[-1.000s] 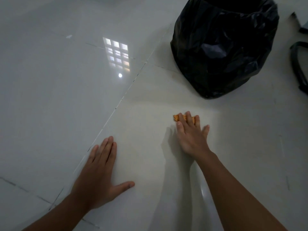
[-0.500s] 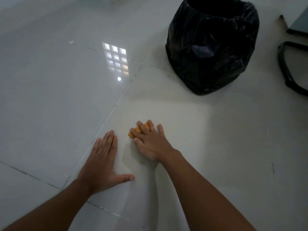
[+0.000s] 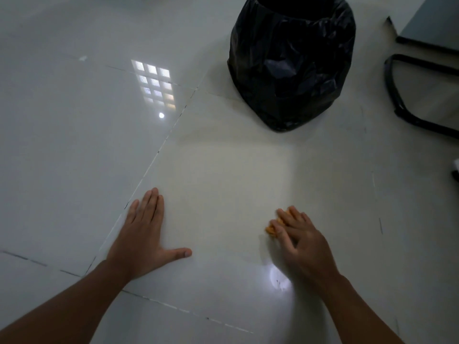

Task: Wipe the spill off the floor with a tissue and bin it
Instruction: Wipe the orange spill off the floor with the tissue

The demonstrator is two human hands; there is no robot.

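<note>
My right hand (image 3: 301,240) presses an orange-stained tissue (image 3: 273,227) flat against the pale glossy floor tile (image 3: 223,175); only the tissue's edge shows past my fingertips. My left hand (image 3: 145,234) lies flat on the floor to the left, fingers together, thumb spread, holding nothing. The bin (image 3: 291,60), lined with a black plastic bag, stands at the top middle, well beyond both hands, its mouth open. No spill is plainly visible on the tile.
A black curved metal frame (image 3: 402,98) of some furniture lies on the floor at the right, with a grey panel (image 3: 432,21) above it. A window reflection (image 3: 155,85) glares on the tiles at upper left.
My right hand slid the tissue from near the bin toward my left hand, then back out to the right. My left hand stayed planted on the floor.
</note>
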